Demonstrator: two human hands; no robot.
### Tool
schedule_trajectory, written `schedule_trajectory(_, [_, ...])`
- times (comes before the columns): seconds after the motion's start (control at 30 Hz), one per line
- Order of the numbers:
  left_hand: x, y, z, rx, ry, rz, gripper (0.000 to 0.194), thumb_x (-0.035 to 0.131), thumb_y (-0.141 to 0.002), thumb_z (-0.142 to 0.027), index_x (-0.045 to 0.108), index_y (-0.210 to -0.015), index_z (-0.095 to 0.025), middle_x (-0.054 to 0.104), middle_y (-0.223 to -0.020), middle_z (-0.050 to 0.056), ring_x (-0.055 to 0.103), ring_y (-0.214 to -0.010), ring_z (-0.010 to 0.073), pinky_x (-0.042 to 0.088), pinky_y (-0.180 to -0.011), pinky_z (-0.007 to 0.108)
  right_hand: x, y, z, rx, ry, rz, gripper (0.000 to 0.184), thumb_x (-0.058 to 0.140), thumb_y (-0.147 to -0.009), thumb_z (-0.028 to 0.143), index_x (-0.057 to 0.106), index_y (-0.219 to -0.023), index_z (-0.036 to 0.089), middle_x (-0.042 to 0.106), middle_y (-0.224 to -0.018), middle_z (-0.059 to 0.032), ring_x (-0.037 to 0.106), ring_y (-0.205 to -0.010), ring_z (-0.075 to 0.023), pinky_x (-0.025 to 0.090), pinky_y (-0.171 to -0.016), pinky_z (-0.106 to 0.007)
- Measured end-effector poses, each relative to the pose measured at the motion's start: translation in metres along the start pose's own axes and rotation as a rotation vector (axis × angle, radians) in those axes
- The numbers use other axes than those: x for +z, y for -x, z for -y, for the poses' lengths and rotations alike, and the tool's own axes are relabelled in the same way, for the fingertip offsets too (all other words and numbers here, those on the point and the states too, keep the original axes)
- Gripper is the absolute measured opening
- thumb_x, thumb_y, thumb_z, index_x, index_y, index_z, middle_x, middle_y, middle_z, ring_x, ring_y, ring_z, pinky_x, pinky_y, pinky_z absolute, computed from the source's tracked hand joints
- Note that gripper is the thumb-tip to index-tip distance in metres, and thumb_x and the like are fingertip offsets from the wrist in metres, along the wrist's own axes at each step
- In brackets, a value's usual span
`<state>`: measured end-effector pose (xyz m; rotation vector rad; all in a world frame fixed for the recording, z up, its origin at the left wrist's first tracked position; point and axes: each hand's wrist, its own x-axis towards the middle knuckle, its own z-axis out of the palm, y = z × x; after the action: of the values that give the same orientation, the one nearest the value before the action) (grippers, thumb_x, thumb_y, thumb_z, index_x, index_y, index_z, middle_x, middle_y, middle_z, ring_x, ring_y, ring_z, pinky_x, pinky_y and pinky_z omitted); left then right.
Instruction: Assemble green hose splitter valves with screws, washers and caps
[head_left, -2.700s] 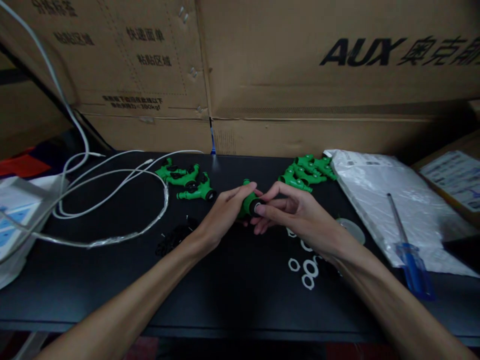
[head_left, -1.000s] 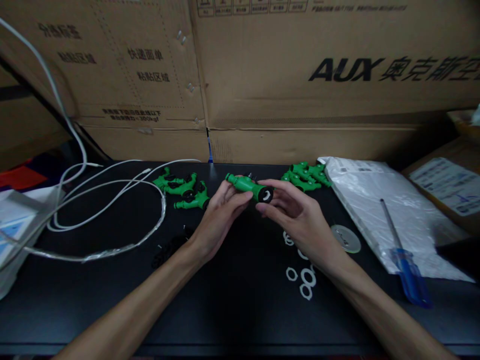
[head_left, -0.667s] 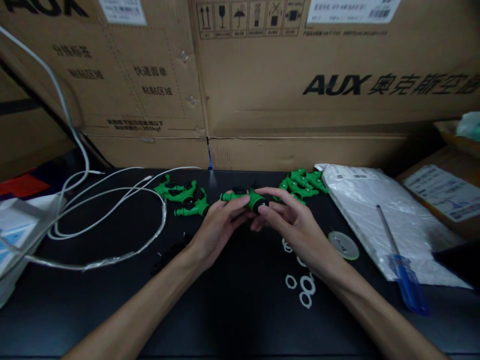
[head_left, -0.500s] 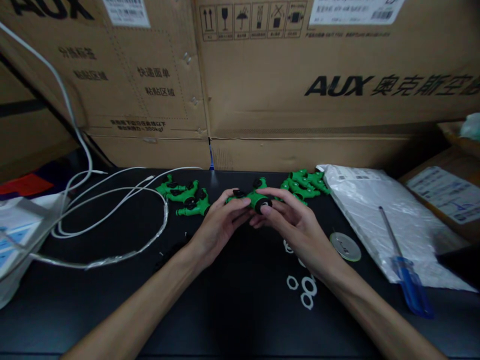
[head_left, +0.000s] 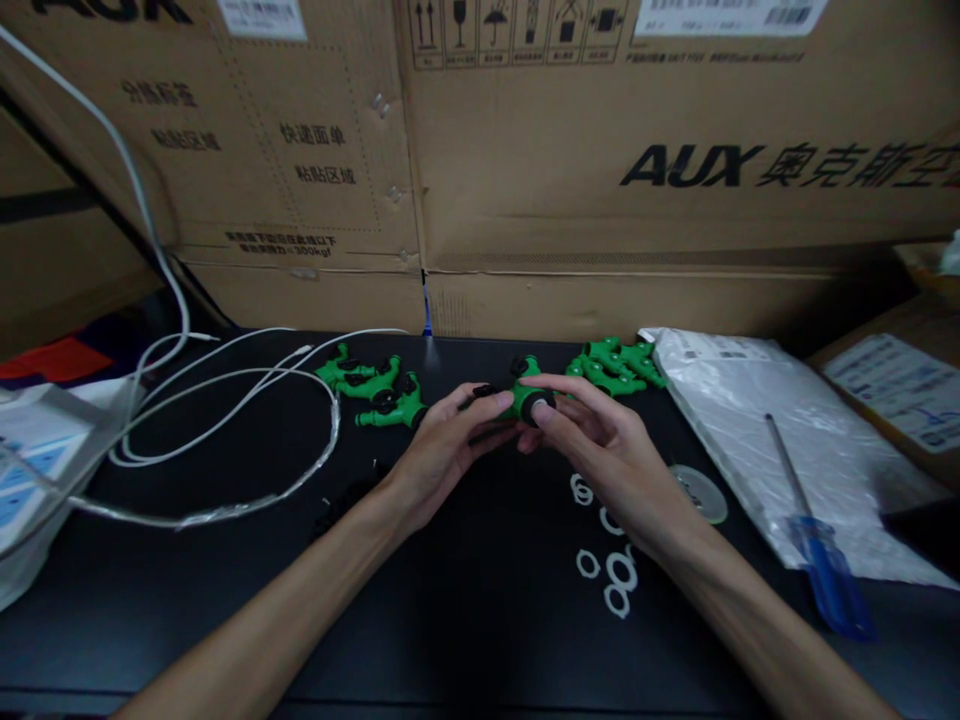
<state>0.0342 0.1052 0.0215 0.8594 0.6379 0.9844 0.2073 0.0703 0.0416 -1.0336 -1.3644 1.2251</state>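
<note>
Between my two hands, above the black table, is a green Y-shaped hose splitter with black parts. My left hand is closed on its left side, the thumb lying along the top. My right hand grips the other side, with the thumb pressed at the black round end. Part of the splitter is hidden by my fingers. Several white ring washers lie below my right wrist. To the left rest several green splitters with black parts; behind my right hand lies a pile of green splitter bodies.
Large cardboard boxes wall off the back. White cable loops over the left of the table, by a white box. At right, a blue-handled screwdriver lies on a white plastic mailer. A round disc is beside my right forearm.
The view has shifted slightly. My right thumb has moved over the black round end, and a pale spot now shows there by its tip. Both hands keep hold of the splitter.
</note>
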Motion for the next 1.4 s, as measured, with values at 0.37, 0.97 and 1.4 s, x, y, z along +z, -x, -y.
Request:
schedule_trajectory(0.37, [-0.002,-0.001,0.004,0.005,0.026,0.006,0.020,0.081,-0.083,-0.027,0.070,-0.095,-0.015,0.071,-0.094,0.002,0.066,-0.093,0.0156,0.050,-0.096,0.033,-0.001,0.001,-0.004,0.005,-0.082,-0.052,0.024,0.071,-0.093,0.035,0.073,-0.116,0.027,0.071,-0.079,0.0009,0.067,-0.078,-0.0126,0.049,-0.080,-0.029])
schedule_trajectory(0.97, [0.002,0.001,0.003,0.030,0.000,0.018,0.025,0.072,-0.090,-0.037,0.068,-0.104,-0.016,0.069,-0.095,0.004,0.060,-0.079,0.0149,0.049,-0.082,0.032,0.008,0.002,-0.009,0.052,-0.173,-0.009,0.030,0.071,-0.093,0.032,0.060,-0.118,0.022,0.069,-0.079,0.0018,0.066,-0.074,-0.0111,0.051,-0.073,-0.025])
schedule_trajectory(1.4, [0.001,0.002,0.001,-0.004,0.063,0.018,0.036,0.076,-0.086,-0.028,0.067,-0.119,-0.016,0.068,-0.086,0.002,0.062,-0.075,0.0164,0.049,-0.080,0.034,0.009,0.002,-0.009,0.064,-0.188,0.011,0.020,0.071,-0.093,0.032,0.060,-0.105,0.020,0.069,-0.074,0.0027,0.064,-0.070,-0.0097,0.048,-0.068,-0.023])
